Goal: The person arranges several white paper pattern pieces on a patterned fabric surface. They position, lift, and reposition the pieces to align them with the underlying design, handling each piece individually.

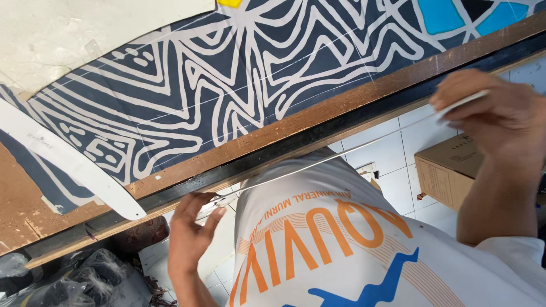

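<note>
Both hands stretch a long thin pale strip taut along the front edge of the wooden surface, below the patterned cloth.

Left hand [190, 230] pinches the near end of the long thin pale strip, tape or flat ruler, can't tell which [318, 161], fingers half curled; right hand [500, 116] is closed around the far end. The strip hangs just off the brown wooden surface with black edge band [341, 108], not on the dark navy cloth with white geometric line pattern and blue patches [239, 68]. Judged step: sizing or straightening the strip; a next move would call for both ends kept level and taut. White curved flat template [68, 165] lies on the cloth at left, small writing on it. Brown cardboard box [443, 176] sits on the white tiled floor [392, 153] at right, faint dark print. Black plastic bags [85, 278] lower left.
</note>
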